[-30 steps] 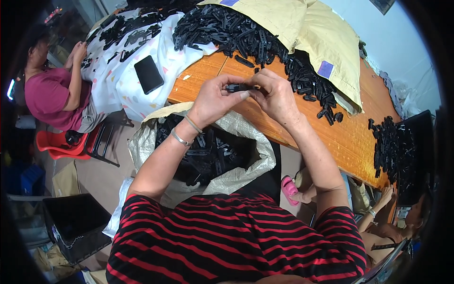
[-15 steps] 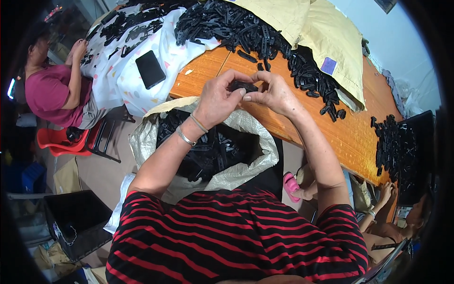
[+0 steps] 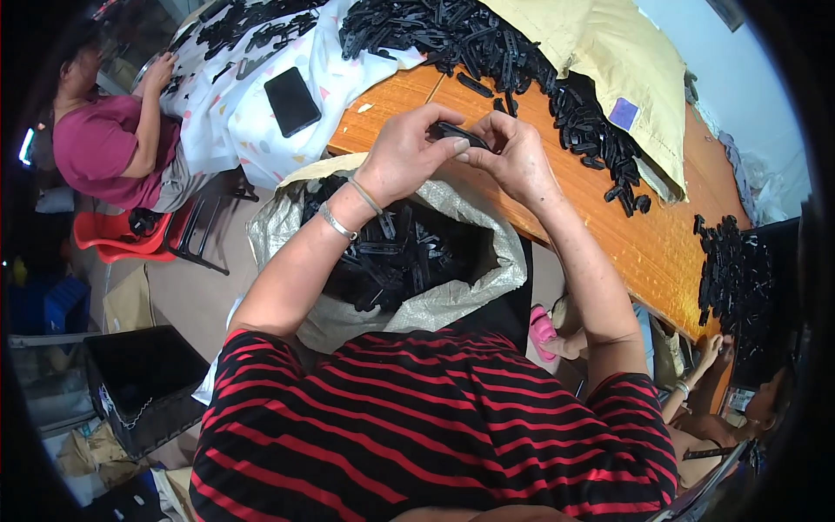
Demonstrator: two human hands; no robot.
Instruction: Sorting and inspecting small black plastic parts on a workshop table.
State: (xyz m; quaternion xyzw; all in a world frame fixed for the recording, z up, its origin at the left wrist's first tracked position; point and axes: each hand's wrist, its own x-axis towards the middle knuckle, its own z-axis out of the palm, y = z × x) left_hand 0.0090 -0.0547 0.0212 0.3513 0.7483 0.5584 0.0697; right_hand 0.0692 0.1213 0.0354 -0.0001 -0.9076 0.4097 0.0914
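Note:
My left hand (image 3: 407, 155) and my right hand (image 3: 511, 154) meet over the near edge of the orange wooden table (image 3: 661, 235). Together they pinch one small black plastic part (image 3: 458, 134) between the fingertips. Two thin bracelets circle my left wrist. Right below my hands a woven whitish sack (image 3: 452, 291) stands open, filled with several of the same black parts (image 3: 391, 252). A long heap of black parts (image 3: 522, 61) lies across the table beyond my hands.
A person in a maroon shirt (image 3: 100, 148) sits at the left on a red chair, beside a patterned white cloth (image 3: 252, 96) with a black phone (image 3: 292, 101). Tan sacks (image 3: 626, 61) lie at the far right. Another person's hand (image 3: 709, 348) reaches another pile of parts (image 3: 735, 270).
Both hands drew slightly nearer to me, off the table's middle toward its near edge above the sack, still holding the black part between them.

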